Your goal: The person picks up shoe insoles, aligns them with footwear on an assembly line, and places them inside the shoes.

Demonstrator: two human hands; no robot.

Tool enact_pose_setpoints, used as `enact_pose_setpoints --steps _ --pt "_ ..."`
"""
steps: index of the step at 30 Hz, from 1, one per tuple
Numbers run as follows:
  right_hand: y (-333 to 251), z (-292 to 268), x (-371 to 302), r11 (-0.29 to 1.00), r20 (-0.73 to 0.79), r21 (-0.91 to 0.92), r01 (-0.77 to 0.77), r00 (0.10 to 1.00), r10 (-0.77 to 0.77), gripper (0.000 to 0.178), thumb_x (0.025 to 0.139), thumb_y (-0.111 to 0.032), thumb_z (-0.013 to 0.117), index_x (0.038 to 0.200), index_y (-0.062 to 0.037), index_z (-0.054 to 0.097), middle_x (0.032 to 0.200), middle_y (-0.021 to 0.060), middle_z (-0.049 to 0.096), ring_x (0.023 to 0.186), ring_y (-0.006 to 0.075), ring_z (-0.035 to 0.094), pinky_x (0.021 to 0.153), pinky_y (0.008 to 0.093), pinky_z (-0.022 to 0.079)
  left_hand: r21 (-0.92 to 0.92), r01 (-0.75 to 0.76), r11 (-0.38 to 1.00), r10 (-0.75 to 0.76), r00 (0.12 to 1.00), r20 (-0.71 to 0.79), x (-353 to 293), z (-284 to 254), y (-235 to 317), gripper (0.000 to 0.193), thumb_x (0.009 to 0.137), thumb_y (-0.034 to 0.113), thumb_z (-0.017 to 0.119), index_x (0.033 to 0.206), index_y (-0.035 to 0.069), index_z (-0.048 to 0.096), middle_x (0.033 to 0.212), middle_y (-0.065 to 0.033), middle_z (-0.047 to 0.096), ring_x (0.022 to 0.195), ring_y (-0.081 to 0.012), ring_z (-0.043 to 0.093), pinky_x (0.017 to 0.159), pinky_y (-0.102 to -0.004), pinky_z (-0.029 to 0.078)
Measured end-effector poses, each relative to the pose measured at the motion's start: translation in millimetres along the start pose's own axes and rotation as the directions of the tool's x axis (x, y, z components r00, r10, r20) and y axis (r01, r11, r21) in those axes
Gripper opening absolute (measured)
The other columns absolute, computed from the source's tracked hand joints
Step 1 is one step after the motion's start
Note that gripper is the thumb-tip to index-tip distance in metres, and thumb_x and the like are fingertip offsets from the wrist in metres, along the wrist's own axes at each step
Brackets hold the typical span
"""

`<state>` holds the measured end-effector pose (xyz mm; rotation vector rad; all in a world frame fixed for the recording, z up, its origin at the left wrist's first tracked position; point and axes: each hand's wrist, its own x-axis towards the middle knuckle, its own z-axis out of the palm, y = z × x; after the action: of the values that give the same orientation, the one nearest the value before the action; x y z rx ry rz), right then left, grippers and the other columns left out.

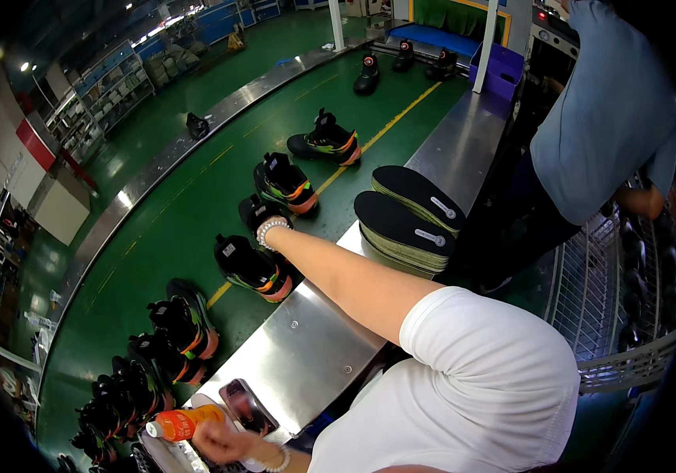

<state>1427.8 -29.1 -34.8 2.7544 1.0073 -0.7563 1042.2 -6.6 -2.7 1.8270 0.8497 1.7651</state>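
My right arm stretches across the metal ledge to the green belt. There my right hand (272,227) closes on a black shoe (257,208), its fingers mostly hidden by the shoe and wrist. A black sneaker with green and orange trim (253,266) stands just nearer on the belt, and another such sneaker (286,186) just beyond. My left hand (224,441), fingers curled, is low at the ledge's near end beside an orange bottle with a white cap (180,423); what it holds, if anything, is hidden. A dark phone (246,407) lies next to it.
Stacked black insoles with green edges (403,225) rest on the metal ledge (295,339). More sneakers (129,382) line the belt (156,236) at lower left, and black boots (366,75) stand farther off. A co-worker in blue (594,118) stands right, near a wire cart (590,276).
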Motion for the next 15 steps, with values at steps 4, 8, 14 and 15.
enact_pose_setpoints --steps 4,8,14,15 --pt "10 10 1 0.990 -0.094 -0.098 0.097 0.990 -0.107 0.027 0.074 -0.013 0.060 0.101 -0.0156 0.060 0.106 0.0026 0.057 0.098 0.0212 0.054 0.078 0.0388 0.047 -0.400 0.276 0.874 -0.095 0.905 0.416 -16 98 58 0.007 0.075 0.003 0.050 0.076 -0.004 0.052 0.070 -0.0057 0.050 0.060 -0.0136 0.045 0.057 -0.0227 0.036" --pt "27 1 -15 0.989 -0.202 0.119 0.086 0.978 -0.061 0.015 0.071 -0.016 0.058 0.084 -0.0113 0.065 0.086 0.0089 0.064 0.081 0.0227 0.061 0.070 0.0371 0.049 -0.445 0.289 0.847 0.144 0.682 0.717 -15 203 85 0.010 0.081 0.004 0.048 0.086 -0.002 0.055 0.088 -0.0103 0.054 0.075 -0.0179 0.054 0.066 -0.0269 0.043" --pt "43 33 -77 0.863 -0.702 0.389 0.323 0.710 0.051 0.019 0.077 -0.022 0.052 0.081 -0.0074 0.063 0.079 0.0143 0.062 0.074 0.0313 0.059 0.064 0.0406 0.049 -0.224 0.043 0.974 0.141 0.658 0.740 -17 290 43 0.011 0.072 0.002 0.049 0.077 -0.001 0.058 0.071 -0.0172 0.059 0.067 -0.0281 0.058 0.063 -0.0330 0.046" --pt "58 45 -81 0.884 -0.702 0.346 0.313 0.711 0.023 0.020 0.076 -0.024 0.054 0.081 -0.0063 0.062 0.076 0.0122 0.062 0.072 0.0290 0.059 0.062 0.0398 0.048 -0.195 -0.129 0.972 0.234 0.571 0.787 -17 302 37 0.015 0.072 0.003 0.047 0.079 0.000 0.060 0.073 -0.0183 0.060 0.068 -0.0315 0.059 0.065 -0.0361 0.047"
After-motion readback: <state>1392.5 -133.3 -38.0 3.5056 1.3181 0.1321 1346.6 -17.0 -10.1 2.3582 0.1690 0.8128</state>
